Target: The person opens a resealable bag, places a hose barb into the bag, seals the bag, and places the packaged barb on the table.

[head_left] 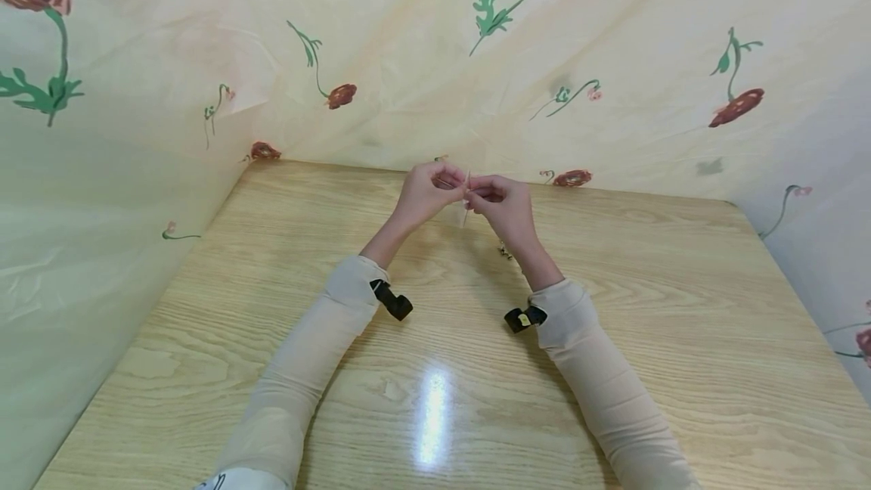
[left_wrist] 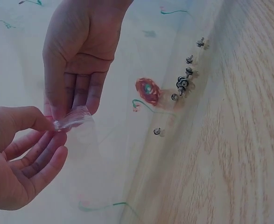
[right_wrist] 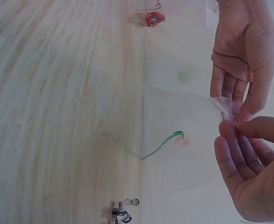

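Observation:
A small clear plastic zip bag [left_wrist: 80, 119] with a red line at its edge hangs between my hands, above the far part of the table. My left hand [head_left: 425, 193] pinches its top edge between thumb and forefinger. Close beside it, my right hand [head_left: 509, 210] pinches the same edge, fingertips nearly meeting the left ones. In the right wrist view the bag [right_wrist: 226, 109] shows faintly, its lower part almost see-through. Several small metal screws [left_wrist: 182, 84] with washers lie on the table below, close to the right wrist in the head view. Whether the bag's mouth is parted I cannot tell.
The wood-grain table [head_left: 435, 339] runs back to a pale flower-printed curtain [head_left: 408, 44], which also stands at the left and right. A black wrist camera is strapped on each sleeve. Light glares off the table's near middle.

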`<state>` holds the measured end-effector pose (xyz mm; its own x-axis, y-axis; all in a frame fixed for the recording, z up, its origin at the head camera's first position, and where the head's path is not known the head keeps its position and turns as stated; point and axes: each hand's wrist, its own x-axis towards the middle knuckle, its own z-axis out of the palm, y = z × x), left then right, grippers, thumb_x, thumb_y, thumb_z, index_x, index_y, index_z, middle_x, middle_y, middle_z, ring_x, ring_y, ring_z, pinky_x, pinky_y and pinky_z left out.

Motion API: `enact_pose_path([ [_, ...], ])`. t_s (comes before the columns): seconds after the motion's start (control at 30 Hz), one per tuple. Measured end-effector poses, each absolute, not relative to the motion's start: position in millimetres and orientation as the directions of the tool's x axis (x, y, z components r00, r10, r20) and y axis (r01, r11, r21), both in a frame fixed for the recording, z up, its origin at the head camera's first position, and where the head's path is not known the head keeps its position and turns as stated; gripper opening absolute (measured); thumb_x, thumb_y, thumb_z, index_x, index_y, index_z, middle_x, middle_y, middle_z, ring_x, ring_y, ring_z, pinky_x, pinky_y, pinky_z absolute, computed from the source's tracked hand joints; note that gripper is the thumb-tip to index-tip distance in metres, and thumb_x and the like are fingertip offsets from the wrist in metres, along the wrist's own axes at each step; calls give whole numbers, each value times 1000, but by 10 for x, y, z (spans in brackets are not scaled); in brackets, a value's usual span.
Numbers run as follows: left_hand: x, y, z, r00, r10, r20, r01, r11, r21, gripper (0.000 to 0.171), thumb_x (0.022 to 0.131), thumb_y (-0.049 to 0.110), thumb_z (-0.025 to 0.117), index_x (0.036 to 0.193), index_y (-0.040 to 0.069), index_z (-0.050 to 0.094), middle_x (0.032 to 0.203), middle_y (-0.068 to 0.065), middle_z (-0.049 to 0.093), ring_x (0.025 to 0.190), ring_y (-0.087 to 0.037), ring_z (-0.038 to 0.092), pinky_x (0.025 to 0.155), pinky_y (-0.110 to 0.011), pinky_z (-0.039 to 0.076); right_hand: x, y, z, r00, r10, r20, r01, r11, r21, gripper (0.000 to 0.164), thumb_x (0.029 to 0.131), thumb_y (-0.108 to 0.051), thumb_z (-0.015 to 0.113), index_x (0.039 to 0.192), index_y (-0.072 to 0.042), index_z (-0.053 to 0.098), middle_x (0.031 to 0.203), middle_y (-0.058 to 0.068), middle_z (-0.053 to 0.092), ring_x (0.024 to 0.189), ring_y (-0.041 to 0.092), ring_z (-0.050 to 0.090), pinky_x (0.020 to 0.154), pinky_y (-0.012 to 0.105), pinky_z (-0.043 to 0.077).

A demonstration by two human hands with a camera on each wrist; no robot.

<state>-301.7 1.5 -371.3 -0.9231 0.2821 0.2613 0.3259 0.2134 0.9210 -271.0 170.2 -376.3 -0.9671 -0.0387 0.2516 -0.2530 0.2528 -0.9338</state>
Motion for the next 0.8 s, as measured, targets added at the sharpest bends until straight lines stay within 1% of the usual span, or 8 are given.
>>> enact_pose_path([
  [0.2,-3011,19,-3708,-922,273,273,335,212,918,13,91,7,73,103,1,74,98,-16,75,90,-24,72,80,-29,58,-2703,1688,-3758,-966,-22,259,-256,259,-931,22,94,-5,70,112,7,72,102,27,72,72,4,69,68,17,55],
  [0.33,-3004,19,-3710,-921,272,280,341,212,916,15,91,8,73,105,1,75,98,-17,76,89,-24,73,78,-30,59,-2692,1676,-3761,-963,-13,269,-263,257,-930,22,94,-6,70,112,7,71,101,28,72,72,4,69,67,19,56],
  [0.47,-2996,19,-3711,-917,275,288,351,215,911,20,91,10,74,109,3,75,98,-16,76,87,-25,74,76,-30,59,-2686,1674,-3767,-966,-8,258,-252,235,-939,24,95,-6,69,115,8,69,102,27,72,73,4,70,69,21,58],
  [0.6,-2993,20,-3712,-912,289,290,358,219,908,23,92,14,74,114,6,75,98,-15,77,85,-24,74,74,-30,59,-2685,1674,-3763,-972,2,236,-231,194,-953,25,94,-1,68,117,9,68,103,26,71,75,3,70,71,21,59],
  [0.8,-2993,24,-3706,-907,306,288,362,223,905,24,92,14,74,115,6,75,98,-15,77,85,-24,75,74,-29,59,-2679,1681,-3749,-976,11,216,-211,164,-964,27,94,0,68,118,11,66,107,30,69,76,2,70,74,23,59],
])
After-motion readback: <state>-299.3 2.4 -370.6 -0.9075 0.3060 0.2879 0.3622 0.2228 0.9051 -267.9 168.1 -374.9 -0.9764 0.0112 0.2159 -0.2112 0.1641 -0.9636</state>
